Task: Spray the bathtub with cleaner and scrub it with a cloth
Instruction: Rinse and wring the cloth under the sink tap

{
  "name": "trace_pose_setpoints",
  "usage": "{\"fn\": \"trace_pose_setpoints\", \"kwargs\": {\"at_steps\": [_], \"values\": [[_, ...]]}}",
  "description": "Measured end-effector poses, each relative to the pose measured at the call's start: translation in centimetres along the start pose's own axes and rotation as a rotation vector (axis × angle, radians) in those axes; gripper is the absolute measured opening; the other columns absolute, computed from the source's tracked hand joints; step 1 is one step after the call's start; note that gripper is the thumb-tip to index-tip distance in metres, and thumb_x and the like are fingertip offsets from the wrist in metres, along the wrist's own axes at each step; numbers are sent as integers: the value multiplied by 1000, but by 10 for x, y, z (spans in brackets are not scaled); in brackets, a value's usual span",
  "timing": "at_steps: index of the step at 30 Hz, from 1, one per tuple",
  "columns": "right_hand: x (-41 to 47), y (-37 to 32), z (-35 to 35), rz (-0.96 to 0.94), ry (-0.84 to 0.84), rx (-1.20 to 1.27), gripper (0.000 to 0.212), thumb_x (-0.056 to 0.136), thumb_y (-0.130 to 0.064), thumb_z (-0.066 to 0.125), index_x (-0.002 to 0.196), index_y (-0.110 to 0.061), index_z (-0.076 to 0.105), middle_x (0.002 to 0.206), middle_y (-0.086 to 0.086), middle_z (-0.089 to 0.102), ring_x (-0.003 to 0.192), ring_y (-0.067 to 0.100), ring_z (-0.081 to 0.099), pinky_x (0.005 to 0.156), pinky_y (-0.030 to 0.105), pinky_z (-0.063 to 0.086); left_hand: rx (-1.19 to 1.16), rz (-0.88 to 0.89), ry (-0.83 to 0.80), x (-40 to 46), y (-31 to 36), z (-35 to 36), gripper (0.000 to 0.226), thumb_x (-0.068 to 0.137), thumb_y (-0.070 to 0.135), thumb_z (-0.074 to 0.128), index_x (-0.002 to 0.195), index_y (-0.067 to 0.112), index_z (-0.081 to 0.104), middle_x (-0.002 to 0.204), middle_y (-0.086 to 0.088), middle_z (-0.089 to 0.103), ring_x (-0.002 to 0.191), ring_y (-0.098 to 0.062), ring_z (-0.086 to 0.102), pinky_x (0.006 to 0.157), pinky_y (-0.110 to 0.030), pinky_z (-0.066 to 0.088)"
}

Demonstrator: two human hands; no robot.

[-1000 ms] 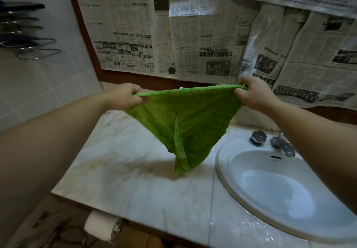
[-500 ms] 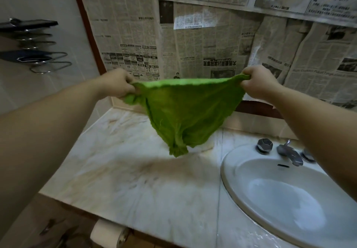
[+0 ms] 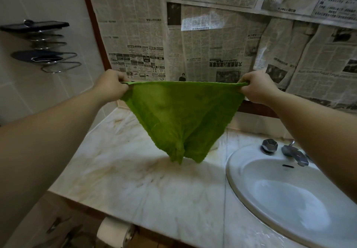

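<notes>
A green terry cloth point(image 3: 182, 116) hangs stretched in the air above a marble counter point(image 3: 146, 188). My left hand point(image 3: 111, 85) pinches its upper left corner and my right hand point(image 3: 255, 87) pinches its upper right corner. The top edge runs taut between them, and the rest sags to a point just above the counter. No bathtub and no cleaner bottle are in view.
A white oval sink point(image 3: 289, 205) with a chrome tap point(image 3: 293, 152) and knob point(image 3: 269, 146) sits at the right. Newspaper point(image 3: 212, 35) covers the wall behind. A wire rack point(image 3: 44, 47) hangs on the left tiled wall. A toilet paper roll point(image 3: 114, 233) hangs under the counter.
Both hands have lifted the cloth and pulled it wider apart, so its top edge is tighter. The view has tilted up and shows more of the wall.
</notes>
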State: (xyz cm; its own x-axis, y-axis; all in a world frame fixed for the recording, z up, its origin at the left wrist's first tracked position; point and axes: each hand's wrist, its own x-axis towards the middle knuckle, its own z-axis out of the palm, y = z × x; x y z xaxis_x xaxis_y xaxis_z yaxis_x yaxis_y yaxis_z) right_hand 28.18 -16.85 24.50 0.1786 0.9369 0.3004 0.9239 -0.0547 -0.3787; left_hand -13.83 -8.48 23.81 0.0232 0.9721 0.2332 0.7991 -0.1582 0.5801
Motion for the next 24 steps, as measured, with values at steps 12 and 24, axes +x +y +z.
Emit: {"fn": "trace_pose_setpoints", "kwargs": {"at_steps": [12,24], "values": [[-49,13,32,-63,-530,-50,7,90,-22,77,84,-22,74,77,-7,69,74,11,64,60,18,44,-103,90,-433,-62,-62,22,23,86,5,79,76,25,78,74,1,74,75,-14,72,66,-24,55],[-210,93,153,-145,-560,-120,16,89,-19,72,104,-22,77,91,-5,66,84,13,54,66,22,38,123,-70,-514,-251,-153,119,15,88,21,78,79,32,75,83,11,73,79,-4,66,74,-32,54]]}}
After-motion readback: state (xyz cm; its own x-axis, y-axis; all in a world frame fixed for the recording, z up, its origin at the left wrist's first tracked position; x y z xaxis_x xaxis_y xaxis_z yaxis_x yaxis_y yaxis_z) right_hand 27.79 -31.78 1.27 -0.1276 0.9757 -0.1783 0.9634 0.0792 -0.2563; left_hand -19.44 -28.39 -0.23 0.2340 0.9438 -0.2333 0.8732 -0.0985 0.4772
